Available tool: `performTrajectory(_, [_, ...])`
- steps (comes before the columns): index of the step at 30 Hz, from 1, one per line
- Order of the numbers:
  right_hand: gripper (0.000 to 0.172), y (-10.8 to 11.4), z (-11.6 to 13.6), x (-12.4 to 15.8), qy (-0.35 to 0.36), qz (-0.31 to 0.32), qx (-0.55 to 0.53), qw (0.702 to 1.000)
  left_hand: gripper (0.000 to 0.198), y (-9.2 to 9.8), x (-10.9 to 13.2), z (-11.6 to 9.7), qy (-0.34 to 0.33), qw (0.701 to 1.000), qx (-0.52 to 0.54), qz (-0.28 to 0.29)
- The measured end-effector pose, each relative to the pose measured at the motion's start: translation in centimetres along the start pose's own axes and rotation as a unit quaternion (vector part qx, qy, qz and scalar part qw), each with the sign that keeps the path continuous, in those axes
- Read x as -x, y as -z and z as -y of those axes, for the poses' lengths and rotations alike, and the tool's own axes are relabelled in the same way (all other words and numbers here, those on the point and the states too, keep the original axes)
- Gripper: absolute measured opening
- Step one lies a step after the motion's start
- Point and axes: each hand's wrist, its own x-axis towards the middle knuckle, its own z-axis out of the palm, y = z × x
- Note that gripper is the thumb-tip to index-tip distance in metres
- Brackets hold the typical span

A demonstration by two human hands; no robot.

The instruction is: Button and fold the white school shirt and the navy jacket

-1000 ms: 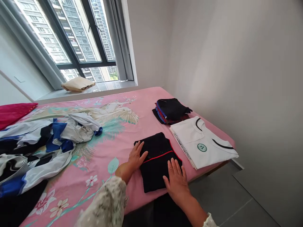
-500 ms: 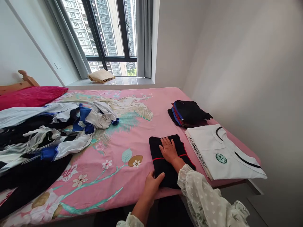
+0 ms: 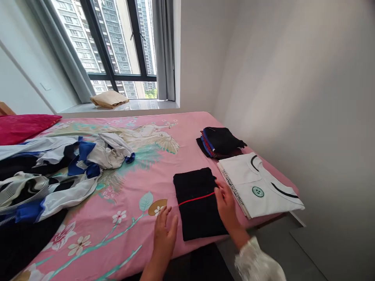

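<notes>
A folded black garment [image 3: 197, 218] with a thin red stripe across it lies flat near the front edge of the bed. My left hand [image 3: 165, 234] is just left of it, fingers apart, holding nothing. At the garment's right edge is my right hand [image 3: 226, 205], its fingers stretched out over or against the cloth; whether they touch it I cannot tell. Right of that hand lies a folded white T-shirt [image 3: 243, 183] with a round green badge and black trim. Behind the T-shirt sits a stack of folded dark clothes [image 3: 222, 140], with blue and red layers showing.
A loose heap of white, blue and black clothes [image 3: 111, 154] covers the left of the bed. The pink floral bedsheet [image 3: 187, 128] spreads beneath everything. A red pillow [image 3: 26, 127] lies far left, and a folded beige cloth [image 3: 109, 98] is on the windowsill.
My right hand has moved from the middle of the black garment to its right edge. My left hand has come off its lower left corner and moved left. The camera view has turned slightly right.
</notes>
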Motion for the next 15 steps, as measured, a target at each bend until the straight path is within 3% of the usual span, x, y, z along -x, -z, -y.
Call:
performTrajectory(2, [0.037, 3.9, -1.4, 4.6, -0.128, -0.118, -0.071, 0.982, 0.039, 0.1, -1.3, -0.7, -0.054, 0.998, -0.024, 0.028])
performTrajectory(3, [0.037, 5.4, -2.2, 7.0, -0.198, -0.147, -0.092, 0.965, 0.038, -0.3, -1.9, -1.3, -0.082, 0.995, -0.034, 0.055])
performTrajectory(5, [0.041, 7.0, -3.4, 11.0, -0.330, -0.152, -0.144, 0.920, 0.037, -1.9, -3.0, -3.0, -0.143, 0.980, -0.056, 0.126])
performTrajectory(7, [0.045, 7.1, -3.9, 13.3, -0.423, -0.119, -0.222, 0.870, 0.038, -4.4, -4.0, -5.0, -0.202, 0.954, -0.095, 0.199])
performTrajectory(11, [0.041, 5.4, -2.7, 13.2, -0.458, -0.055, -0.395, 0.795, 0.041, -9.7, -5.7, -7.7, -0.271, 0.889, -0.193, 0.315])
performTrajectory(15, [0.032, 4.0, -2.0, 11.7, -0.451, -0.063, -0.499, 0.738, 0.045, -13.0, -6.7, -7.7, -0.252, 0.865, -0.261, 0.347])
